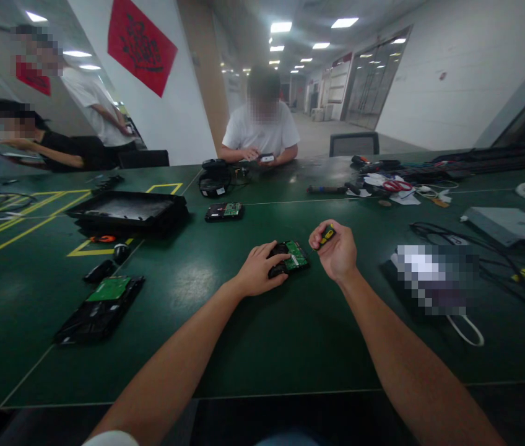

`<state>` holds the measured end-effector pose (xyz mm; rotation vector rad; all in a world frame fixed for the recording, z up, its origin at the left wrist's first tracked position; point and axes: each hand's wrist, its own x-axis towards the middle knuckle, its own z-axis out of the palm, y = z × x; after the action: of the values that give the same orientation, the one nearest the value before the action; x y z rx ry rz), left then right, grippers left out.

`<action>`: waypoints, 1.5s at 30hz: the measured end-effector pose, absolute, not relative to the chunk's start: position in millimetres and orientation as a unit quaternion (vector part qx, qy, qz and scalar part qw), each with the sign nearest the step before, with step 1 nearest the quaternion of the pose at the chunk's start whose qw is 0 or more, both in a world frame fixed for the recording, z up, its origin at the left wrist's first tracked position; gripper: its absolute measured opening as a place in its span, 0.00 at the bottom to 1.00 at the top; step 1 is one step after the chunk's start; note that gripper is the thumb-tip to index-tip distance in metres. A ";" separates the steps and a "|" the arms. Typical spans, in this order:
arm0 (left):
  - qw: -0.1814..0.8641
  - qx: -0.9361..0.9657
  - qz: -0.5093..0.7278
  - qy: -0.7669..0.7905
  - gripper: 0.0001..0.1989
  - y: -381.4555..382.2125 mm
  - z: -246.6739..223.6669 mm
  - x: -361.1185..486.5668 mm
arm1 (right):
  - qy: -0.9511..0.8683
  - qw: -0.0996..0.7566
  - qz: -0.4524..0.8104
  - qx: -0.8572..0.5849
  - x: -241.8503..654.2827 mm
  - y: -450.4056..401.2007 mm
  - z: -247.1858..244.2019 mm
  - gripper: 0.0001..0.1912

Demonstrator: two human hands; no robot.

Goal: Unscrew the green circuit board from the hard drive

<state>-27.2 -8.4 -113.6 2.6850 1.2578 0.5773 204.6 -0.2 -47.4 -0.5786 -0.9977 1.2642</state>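
On the green table a hard drive (298, 255) lies with its green circuit board facing up. My left hand (262, 270) holds its left part, fingers over the top and thumb along the near edge. Just right of the drive, my right hand (339, 253) is closed around a yellow-and-black screwdriver handle (327, 234). The screwdriver's tip cannot be made out. Farther back and to the left lies another hard drive (224, 211), board up. A third hard drive (99, 308) rests at the left, near the front.
A black tray (127, 210) stands at the left, with an orange-handled tool (103, 239) beside it. To the right are a pixelated object (432, 279), a grey metal box (513, 225) and dark cables (504, 266). Across the table sits a person (261, 133) holding a small device.
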 end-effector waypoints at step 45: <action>0.067 0.885 0.200 0.414 0.30 -7.9 -114.3 -27.6 | -0.488 0.629 0.562 -0.226 202.6 -2.0 -49.2 0.15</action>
<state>-27.6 -7.9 -114.3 2.6695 1.2489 0.6038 202.6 -2.0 -49.2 -0.5172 -1.1172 1.2865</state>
